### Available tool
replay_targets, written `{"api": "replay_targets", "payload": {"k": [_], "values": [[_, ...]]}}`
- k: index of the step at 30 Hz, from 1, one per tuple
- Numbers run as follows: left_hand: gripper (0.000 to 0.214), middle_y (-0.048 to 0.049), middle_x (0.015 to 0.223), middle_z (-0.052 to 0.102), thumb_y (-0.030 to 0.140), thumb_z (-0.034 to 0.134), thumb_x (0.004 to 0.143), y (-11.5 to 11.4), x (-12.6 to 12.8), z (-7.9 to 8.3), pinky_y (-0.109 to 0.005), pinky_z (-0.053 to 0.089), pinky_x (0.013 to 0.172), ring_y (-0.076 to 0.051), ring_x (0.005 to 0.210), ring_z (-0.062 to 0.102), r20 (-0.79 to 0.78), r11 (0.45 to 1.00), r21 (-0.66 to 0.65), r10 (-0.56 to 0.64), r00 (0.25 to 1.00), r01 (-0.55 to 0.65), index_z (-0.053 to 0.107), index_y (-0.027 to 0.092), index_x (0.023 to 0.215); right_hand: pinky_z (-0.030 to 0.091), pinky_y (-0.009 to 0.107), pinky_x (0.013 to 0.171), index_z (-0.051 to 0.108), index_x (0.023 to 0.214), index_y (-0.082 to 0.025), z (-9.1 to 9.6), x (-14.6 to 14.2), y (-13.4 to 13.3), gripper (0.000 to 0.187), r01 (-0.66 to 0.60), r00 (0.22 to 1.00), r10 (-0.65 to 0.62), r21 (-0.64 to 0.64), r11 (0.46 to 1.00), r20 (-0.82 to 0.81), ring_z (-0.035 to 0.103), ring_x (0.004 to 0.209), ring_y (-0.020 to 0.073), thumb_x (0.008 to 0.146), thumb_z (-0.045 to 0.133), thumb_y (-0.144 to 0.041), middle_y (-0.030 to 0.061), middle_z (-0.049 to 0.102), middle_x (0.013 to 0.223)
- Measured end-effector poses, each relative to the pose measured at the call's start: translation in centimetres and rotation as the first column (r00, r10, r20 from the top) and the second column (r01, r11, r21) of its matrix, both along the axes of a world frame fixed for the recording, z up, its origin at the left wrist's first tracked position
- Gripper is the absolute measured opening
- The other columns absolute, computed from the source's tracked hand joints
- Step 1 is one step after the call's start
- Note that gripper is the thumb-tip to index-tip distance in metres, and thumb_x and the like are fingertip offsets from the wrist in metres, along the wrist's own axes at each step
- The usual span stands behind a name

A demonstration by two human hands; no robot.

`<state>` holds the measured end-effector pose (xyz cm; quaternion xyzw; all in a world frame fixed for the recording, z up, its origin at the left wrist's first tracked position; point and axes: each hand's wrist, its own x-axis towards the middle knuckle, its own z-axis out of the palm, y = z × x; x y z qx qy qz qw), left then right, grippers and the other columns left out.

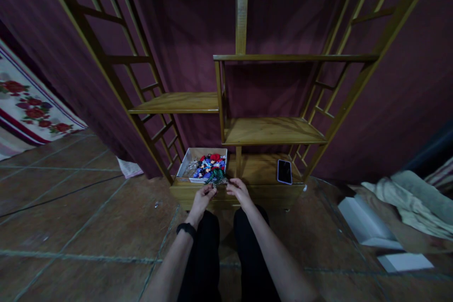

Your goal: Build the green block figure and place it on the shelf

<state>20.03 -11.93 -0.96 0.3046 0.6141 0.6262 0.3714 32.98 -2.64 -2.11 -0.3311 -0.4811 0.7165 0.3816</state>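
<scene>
At the front edge of the bottom shelf (262, 170), left of its middle, a dark green bundle (216, 177) is held up against the near right corner of a white box (183, 166). The left hand (202, 195) and the right hand (239, 191) pinch it between their fingertips, one at either side. Small blue and red figures (210, 166) fill much of the box, by the shelf's left edge; a phone (284, 171) lies near its front right corner.

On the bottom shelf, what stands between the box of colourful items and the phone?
A wooden post stands between the box and the phone, with shelf surface visible either side; the head view shows this.
</scene>
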Motion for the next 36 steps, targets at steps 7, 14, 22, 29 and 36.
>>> {"api": "replay_targets", "payload": {"k": [7, 14, 22, 29, 36], "values": [[0.037, -0.0007, 0.057, 0.057, 0.044, 0.075, 0.049, 0.1, 0.2, 0.4, -0.022, 0.036, 0.052, -0.011, 0.053, 0.049, -0.036, 0.999, -0.021, -0.029, 0.999, 0.028, 0.059, 0.013, 0.06, 0.053, 0.026, 0.058, 0.054, 0.087, -0.02, -1.3, -0.5, 0.5, 0.036, 0.022, 0.998, -0.022, 0.004, 1.0, 0.053, 0.06, 0.073, 0.0138, 0.054, 0.067, -0.028, -0.0002, 0.058, 0.089], [0.031, 0.0009, 0.05, 0.053, 0.038, 0.074, 0.052, 0.1, 0.6, 1.1, -0.023, 0.038, 0.057, -0.011, 0.052, 0.048, -0.095, 0.996, -0.006, -0.094, 0.991, 0.094, 0.052, 0.016, 0.05, 0.051, 0.023, 0.055, 0.054, 0.082, -0.019, -2.2, -1.0, 0.8, 0.029, 0.033, 0.993, -0.04, 0.063, 0.997, 0.115, 0.058, 0.068, 0.0131, 0.057, 0.065, -0.029, -0.0021, 0.057, 0.075], [0.031, 0.0009, 0.053, 0.056, 0.035, 0.077, 0.05, 0.3, 0.6, 0.7, -0.024, 0.04, 0.056, -0.011, 0.051, 0.051, -0.053, 0.997, -0.022, -0.082, 0.995, 0.081, 0.054, 0.016, 0.057, 0.049, 0.023, 0.053, 0.056, 0.08, -0.019, -2.3, -0.9, 0.9, 0.03, 0.024, 0.99, -0.039, 0.105, 0.994, 0.138, 0.056, 0.065, 0.0128, 0.057, 0.065, -0.037, -0.0022, 0.057, 0.073], [0.033, 0.0018, 0.051, 0.054, 0.036, 0.077, 0.049, 0.4, 0.7, 0.6, -0.023, 0.038, 0.056, -0.01, 0.051, 0.049, -0.068, 0.994, -0.007, -0.105, 0.992, 0.105, 0.053, 0.016, 0.057, 0.05, 0.023, 0.054, 0.055, 0.08, -0.018, -2.4, -0.9, 1.1, 0.029, 0.009, 0.988, -0.022, 0.086, 0.996, 0.156, 0.057, 0.064, 0.0124, 0.059, 0.064, -0.036, -0.0021, 0.056, 0.072], [0.036, 0.0034, 0.054, 0.055, 0.036, 0.076, 0.051, 0.3, 1.1, 0.5, -0.022, 0.039, 0.057, -0.009, 0.051, 0.05, -0.031, 0.992, -0.005, -0.124, 0.992, 0.124, 0.051, 0.015, 0.064, 0.05, 0.023, 0.055, 0.055, 0.079, -0.017, -2.6, -1.1, 1.2, 0.029, -0.022, 0.991, 0.012, 0.072, 0.997, 0.133, 0.057, 0.062, 0.0117, 0.058, 0.066, -0.035, -0.0017, 0.058, 0.074]]}}
